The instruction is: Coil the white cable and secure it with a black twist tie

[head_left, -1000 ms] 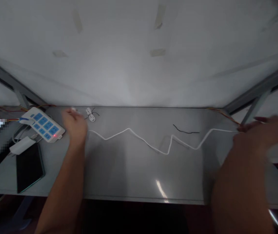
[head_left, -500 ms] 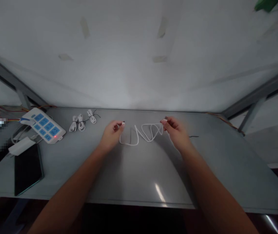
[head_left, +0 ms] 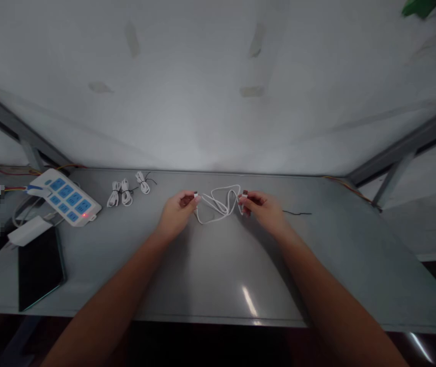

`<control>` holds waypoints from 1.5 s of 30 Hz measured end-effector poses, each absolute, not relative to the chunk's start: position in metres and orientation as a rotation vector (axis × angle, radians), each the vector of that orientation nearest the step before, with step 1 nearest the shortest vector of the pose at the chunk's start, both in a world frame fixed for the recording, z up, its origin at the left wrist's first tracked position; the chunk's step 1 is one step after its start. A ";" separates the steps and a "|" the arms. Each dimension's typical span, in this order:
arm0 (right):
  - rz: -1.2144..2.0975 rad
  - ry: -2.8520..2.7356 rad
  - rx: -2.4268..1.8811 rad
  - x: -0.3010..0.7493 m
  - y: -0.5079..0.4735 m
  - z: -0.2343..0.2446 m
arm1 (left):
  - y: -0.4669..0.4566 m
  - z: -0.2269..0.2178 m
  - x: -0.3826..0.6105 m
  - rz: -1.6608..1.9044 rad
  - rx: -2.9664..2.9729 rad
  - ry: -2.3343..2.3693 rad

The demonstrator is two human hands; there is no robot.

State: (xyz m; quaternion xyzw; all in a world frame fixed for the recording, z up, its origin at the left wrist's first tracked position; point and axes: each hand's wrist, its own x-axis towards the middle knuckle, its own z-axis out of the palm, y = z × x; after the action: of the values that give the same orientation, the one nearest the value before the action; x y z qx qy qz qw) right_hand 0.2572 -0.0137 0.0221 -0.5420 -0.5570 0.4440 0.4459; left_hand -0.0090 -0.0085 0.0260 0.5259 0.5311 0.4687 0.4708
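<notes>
Both hands pinch the ends of a white cable above the counter.
Left hand [head_left: 178,211] and right hand [head_left: 262,208] each close on one plug; the cable [head_left: 218,204] hangs loosely looped between them, not yet bundled like the three tied cables [head_left: 126,191] near the power strip [head_left: 65,196]; counter [head_left: 218,275].

The scene is dim and greyish. A soft glow brightens the wall's centre, a small glare streak marks the counter [head_left: 249,300] near its front edge, and edges bend and blur.
</notes>
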 end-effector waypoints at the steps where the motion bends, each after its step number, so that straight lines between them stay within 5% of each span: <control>1: 1.115 -1.362 -1.324 0.256 -0.014 0.023 | -0.008 0.025 -0.009 1.152 1.283 1.288; 45: 0.986 -1.440 -1.184 0.247 -0.027 0.038 | -0.020 0.034 -0.004 1.248 1.681 0.976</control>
State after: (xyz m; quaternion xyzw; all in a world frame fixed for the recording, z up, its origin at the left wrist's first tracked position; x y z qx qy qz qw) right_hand 0.2470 -0.0272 0.0382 -0.4882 -0.5938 0.4065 0.4938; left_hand -0.0043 -0.0197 0.0336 0.6659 0.3864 0.4942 0.4039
